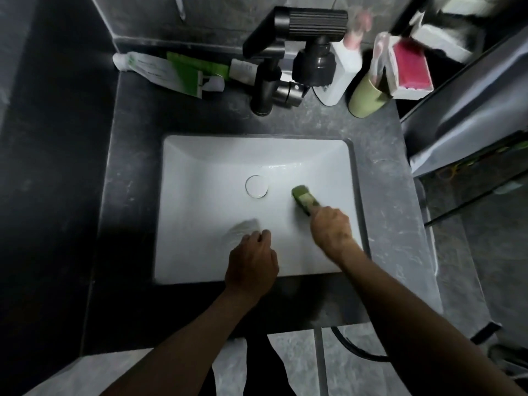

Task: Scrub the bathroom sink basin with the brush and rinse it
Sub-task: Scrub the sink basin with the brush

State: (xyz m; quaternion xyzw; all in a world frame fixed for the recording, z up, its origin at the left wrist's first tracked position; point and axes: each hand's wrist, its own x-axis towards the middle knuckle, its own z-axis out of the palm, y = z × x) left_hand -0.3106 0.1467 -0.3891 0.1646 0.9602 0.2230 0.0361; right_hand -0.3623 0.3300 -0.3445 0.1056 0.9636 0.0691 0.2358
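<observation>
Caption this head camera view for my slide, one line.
Right hand presses a green brush to the white sink basin; left hand, fingers curled, near the front rim.

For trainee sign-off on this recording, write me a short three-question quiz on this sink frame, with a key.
1. Which hand grips the brush?
2. True or false: the brush sits right of the drain, inside the basin.
3. The faucet is: A white, B black, C red.
Key: 1 the right hand; 2 true; 3 B.
</observation>
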